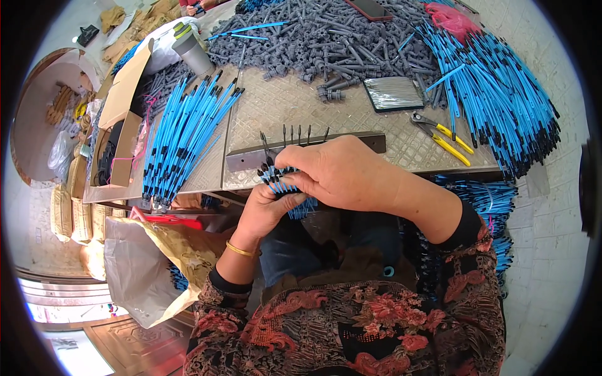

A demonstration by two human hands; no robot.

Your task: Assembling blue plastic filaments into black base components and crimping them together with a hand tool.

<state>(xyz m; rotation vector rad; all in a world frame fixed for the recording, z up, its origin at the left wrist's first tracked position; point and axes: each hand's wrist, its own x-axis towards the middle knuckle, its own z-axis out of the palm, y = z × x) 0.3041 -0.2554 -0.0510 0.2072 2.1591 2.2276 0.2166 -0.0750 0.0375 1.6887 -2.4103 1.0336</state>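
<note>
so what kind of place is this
Likely a small assembly workshop: heaps of blue tubes, a pile of grey plastic fittings, and yellow-handled pliers lie on the metal work table.

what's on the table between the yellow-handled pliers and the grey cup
In the head view, between the yellow-handled pliers and the grey cup lie a flat packet of thin metal pins and the near edge of a heap of grey plastic fittings.
</note>
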